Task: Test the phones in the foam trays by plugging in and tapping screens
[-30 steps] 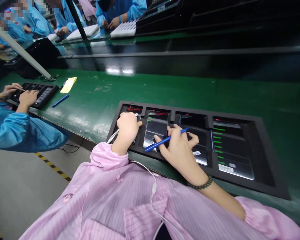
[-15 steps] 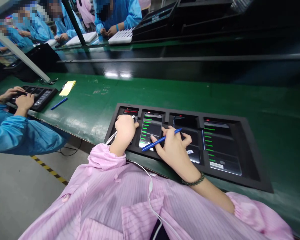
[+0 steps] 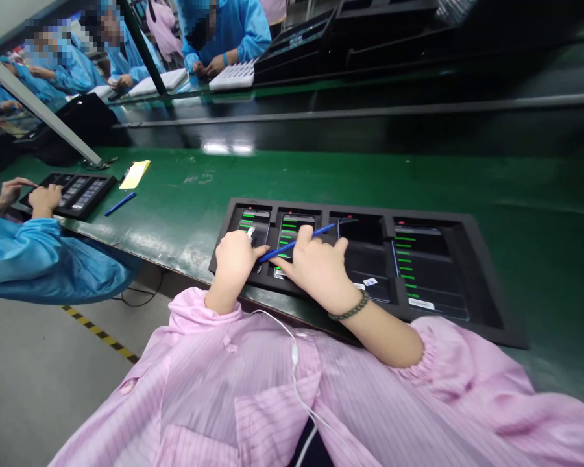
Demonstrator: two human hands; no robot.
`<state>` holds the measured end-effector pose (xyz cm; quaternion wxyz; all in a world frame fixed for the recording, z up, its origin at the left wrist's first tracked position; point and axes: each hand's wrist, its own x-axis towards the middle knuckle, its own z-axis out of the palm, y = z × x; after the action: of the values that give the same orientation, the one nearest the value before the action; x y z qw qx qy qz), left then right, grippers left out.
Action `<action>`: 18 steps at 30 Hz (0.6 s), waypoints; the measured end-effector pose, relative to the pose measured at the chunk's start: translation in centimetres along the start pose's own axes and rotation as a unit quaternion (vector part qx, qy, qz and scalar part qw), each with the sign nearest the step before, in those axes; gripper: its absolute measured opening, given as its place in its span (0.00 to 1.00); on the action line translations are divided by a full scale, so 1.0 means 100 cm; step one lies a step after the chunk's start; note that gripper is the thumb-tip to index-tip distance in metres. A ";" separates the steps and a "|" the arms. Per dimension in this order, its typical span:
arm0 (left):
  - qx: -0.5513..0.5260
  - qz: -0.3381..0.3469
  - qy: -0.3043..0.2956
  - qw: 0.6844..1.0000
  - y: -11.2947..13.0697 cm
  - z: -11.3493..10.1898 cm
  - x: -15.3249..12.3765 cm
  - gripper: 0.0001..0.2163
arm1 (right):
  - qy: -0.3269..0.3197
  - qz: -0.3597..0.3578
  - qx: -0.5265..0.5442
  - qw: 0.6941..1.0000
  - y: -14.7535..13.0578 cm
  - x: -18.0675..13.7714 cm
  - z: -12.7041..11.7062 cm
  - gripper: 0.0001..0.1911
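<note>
A black tray [image 3: 489,279] in front of me holds several smartphones in separate slots. My left hand [image 3: 234,259] is closed over the leftmost phone [image 3: 259,220], pinching a white cable plug [image 3: 251,233]. My right hand [image 3: 321,267] grips a blue pen [image 3: 324,229], slanted across the second phone [image 3: 287,227]; its fingers are over that phone, and the pen's left end is by my left thumb. Green lines of text show on these two screens. The third phone [image 3: 363,250] has a dark screen and a small white label. Green lines also light the rightmost phone [image 3: 433,272].
The tray lies on a green bench [image 3: 175,214]. To the left are another blue pen [image 3: 120,203], a yellow notepad [image 3: 135,174] and a co-worker's hands [image 3: 45,198] over a similar tray [image 3: 85,194]. A white earphone-like cord [image 3: 294,353] hangs down my front.
My right hand has moved left with the pen, from between the second and third phones to over the second. The leftmost screen went from red text to green lines.
</note>
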<state>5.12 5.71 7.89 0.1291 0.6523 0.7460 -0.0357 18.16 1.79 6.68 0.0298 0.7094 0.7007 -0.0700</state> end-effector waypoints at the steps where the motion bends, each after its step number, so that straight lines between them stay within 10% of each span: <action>1: 0.011 0.003 0.001 1.000 0.004 0.001 -0.001 0.22 | -0.015 0.003 0.002 1.000 -0.004 0.002 -0.005 0.33; 18: 0.020 0.017 0.028 0.999 -0.010 -0.023 0.011 0.16 | -0.072 0.054 0.095 0.991 -0.013 0.018 -0.021 0.37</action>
<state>3.72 7.10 9.70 0.0959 0.6681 0.7373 -0.0303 16.99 3.88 8.60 0.0163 0.7387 0.6477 -0.1859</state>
